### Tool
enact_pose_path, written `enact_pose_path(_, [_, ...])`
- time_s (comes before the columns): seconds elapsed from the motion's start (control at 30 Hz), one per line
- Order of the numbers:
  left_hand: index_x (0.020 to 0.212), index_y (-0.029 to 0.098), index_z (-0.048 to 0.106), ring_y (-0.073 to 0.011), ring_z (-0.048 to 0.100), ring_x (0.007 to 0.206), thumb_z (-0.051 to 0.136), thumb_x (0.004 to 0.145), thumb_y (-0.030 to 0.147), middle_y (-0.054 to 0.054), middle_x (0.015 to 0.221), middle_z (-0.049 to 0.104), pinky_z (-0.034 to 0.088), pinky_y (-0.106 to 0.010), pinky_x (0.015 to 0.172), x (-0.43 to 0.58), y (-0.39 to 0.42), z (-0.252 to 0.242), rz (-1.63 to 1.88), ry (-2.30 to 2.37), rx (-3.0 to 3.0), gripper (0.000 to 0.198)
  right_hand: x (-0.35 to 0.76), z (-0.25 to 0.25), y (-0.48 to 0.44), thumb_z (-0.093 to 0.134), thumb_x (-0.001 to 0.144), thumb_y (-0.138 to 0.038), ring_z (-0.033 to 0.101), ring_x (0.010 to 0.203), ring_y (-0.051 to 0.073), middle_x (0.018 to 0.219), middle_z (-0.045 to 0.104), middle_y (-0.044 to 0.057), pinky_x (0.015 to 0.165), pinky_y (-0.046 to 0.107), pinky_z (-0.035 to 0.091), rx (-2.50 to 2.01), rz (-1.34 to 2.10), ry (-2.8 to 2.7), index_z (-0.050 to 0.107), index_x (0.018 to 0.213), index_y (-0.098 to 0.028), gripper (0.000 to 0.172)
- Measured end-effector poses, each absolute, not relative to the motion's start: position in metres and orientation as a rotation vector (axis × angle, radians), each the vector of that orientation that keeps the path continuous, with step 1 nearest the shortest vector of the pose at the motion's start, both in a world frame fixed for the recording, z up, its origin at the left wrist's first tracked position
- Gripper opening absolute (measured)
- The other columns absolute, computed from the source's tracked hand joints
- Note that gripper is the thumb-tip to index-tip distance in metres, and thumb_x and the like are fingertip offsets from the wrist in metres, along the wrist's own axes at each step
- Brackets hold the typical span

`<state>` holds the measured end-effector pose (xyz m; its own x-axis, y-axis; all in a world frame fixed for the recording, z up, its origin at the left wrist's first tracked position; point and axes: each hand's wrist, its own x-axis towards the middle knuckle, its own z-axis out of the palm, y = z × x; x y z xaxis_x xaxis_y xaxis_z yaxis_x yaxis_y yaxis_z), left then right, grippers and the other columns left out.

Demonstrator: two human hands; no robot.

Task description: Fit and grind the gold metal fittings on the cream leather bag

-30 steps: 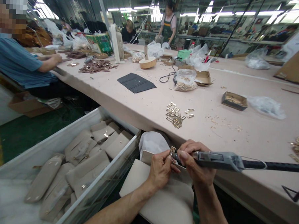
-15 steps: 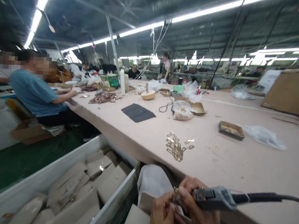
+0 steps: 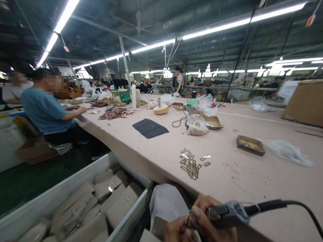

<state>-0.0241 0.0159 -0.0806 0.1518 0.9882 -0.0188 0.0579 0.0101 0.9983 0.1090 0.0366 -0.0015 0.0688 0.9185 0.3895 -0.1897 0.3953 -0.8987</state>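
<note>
Low in the view, my left hand (image 3: 176,233) pinches a small gold metal piece (image 3: 190,219) at the edge of a beige panel (image 3: 149,239). My right hand (image 3: 213,228) is wrapped round a grey and black corded tool (image 3: 228,214), its thumb and fingers meeting my left fingertips at the metal piece. The fingers partly hide the piece and the panel. Beyond them on the table lies a loose pile of gold rectangular frames (image 3: 192,168).
A white bin (image 3: 128,208) of beige pieces stands at lower left. The table (image 3: 154,160) bears a black mat (image 3: 149,128), a small box (image 3: 250,145) and plastic bags (image 3: 197,124). A person in blue (image 3: 46,105) sits at the left.
The camera view has shifted slightly, so the table and bin appear a little lower. Both hands stay together at the metal piece, with the tool still in my right hand.
</note>
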Motion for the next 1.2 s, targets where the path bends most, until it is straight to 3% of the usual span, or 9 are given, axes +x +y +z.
enact_pose_path(0.1, [0.097,0.019,0.074,-0.0273,0.074,0.065,0.064,0.090,0.065,-0.009,0.080,0.073,0.062,-0.036,0.062,-0.017,0.010,-0.072,1.072,1.045,1.171,0.048,0.120,0.002,0.038,0.076,0.093,-0.031,0.052,0.052,0.013,0.066,0.058,0.000,0.046,0.025,0.042,-0.694,1.034,-1.236,0.059,0.071,-0.020,0.030])
enact_pose_path(0.33, [0.100,0.015,0.069,-0.0203,0.074,0.059,0.063,0.094,0.040,-0.004,0.086,0.067,0.062,-0.030,0.061,-0.012,0.012,-0.057,1.059,0.959,1.064,0.026,0.124,0.002,0.039,0.077,0.091,-0.020,0.056,0.059,0.012,0.077,0.063,0.001,0.050,0.025,0.041,-0.626,1.048,-1.171,0.065,0.084,-0.019,0.014])
enact_pose_path(0.5, [0.096,0.015,0.069,-0.0220,0.076,0.063,0.061,0.094,0.038,-0.005,0.082,0.070,0.062,-0.030,0.062,-0.013,0.011,-0.057,1.054,0.967,1.074,0.024,0.125,0.000,0.039,0.076,0.092,-0.023,0.058,0.063,0.015,0.072,0.060,0.001,0.053,0.027,0.044,-0.651,0.980,-1.168,0.064,0.082,-0.019,0.016])
enact_pose_path(0.7, [0.094,0.015,0.070,-0.0213,0.077,0.064,0.058,0.097,0.044,-0.006,0.090,0.070,0.062,-0.029,0.060,-0.014,0.013,-0.058,1.036,0.942,0.986,0.031,0.123,0.003,0.038,0.077,0.091,-0.019,0.055,0.054,0.011,0.077,0.063,0.000,0.049,0.025,0.043,-0.607,1.058,-1.177,0.065,0.085,-0.020,0.014])
enact_pose_path(0.9, [0.104,0.013,0.076,-0.0229,0.079,0.070,0.065,0.089,0.038,-0.008,0.093,0.072,0.062,-0.031,0.068,-0.018,0.016,-0.058,1.004,0.866,0.849,0.032,0.124,0.006,0.043,0.078,0.090,-0.019,0.053,0.053,0.010,0.079,0.063,0.000,0.044,0.022,0.040,-0.556,1.156,-1.243,0.065,0.087,-0.020,0.013])
enact_pose_path(1.2, [0.102,0.010,0.078,-0.0230,0.079,0.069,0.069,0.086,0.036,-0.011,0.091,0.076,0.062,-0.028,0.062,-0.020,0.019,-0.051,1.027,0.912,0.794,0.032,0.124,0.010,0.042,0.076,0.090,-0.022,0.053,0.059,0.013,0.076,0.060,0.001,0.052,0.027,0.040,-0.537,1.124,-1.172,0.065,0.085,-0.020,0.013])
